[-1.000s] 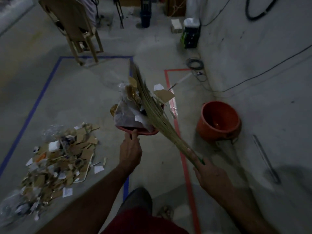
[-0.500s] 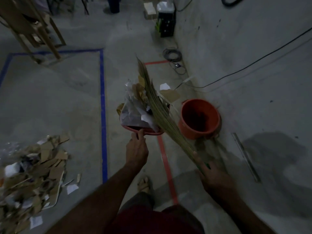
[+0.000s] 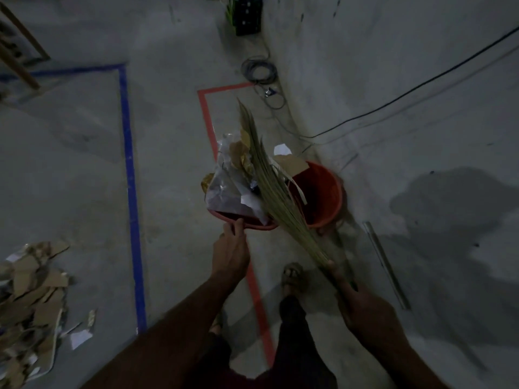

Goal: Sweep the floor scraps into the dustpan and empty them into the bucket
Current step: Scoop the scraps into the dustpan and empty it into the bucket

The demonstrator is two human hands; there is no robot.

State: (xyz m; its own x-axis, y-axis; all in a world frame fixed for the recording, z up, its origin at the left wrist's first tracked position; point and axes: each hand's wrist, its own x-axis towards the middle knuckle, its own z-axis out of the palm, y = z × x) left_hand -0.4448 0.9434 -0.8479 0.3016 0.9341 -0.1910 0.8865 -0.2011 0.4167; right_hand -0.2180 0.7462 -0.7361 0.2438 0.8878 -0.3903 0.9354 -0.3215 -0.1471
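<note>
**Loaded dustpan held at the bucket's rim**

Far left of both hands, a heap of cardboard and paper scraps [image 3: 31, 293] lies on the floor [image 3: 70, 164], outside a blue tape line [image 3: 129, 175]. The left hand [image 3: 231, 252] grips the near edge of the red dustpan [image 3: 247, 222], fingers curled round it. Just beyond those fingers the pan carries a pile of plastic, paper and cardboard pieces [image 3: 238, 178]. A red tape line [image 3: 206, 113] runs beneath the pan. The broom [image 3: 269, 181] lies slantwise across the load, its bristles pressing on the pile; the right hand [image 3: 356, 299] holds its stem, fingers wrapped round it. Ahead of the right fingers and touching the pan's right side in this view stands the orange bucket [image 3: 323, 192], beside the wall [image 3: 393, 80].
</note>
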